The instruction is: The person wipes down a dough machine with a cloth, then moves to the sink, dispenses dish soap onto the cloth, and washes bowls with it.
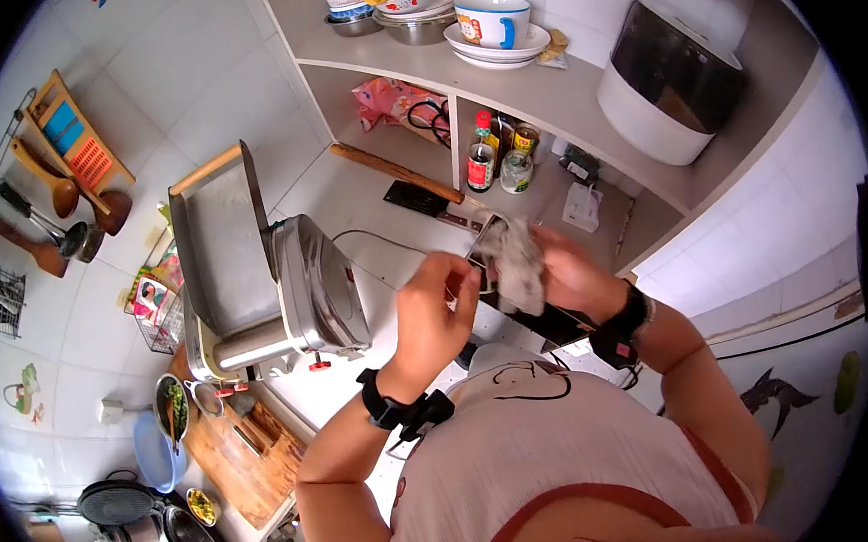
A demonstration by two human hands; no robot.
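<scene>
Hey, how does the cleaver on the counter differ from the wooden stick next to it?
The cleaver has a broad dark blade and a brown handle; the wooden stick is slim and brown throughout. The stick looks longer than the cleaver. The stick lies nearer the shelf unit, the cleaver nearer you. Both lie unheld.

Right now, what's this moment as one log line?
Right hand: holding grey cloth; left hand: beside cloth, grip unclear; cleaver: on counter
</scene>
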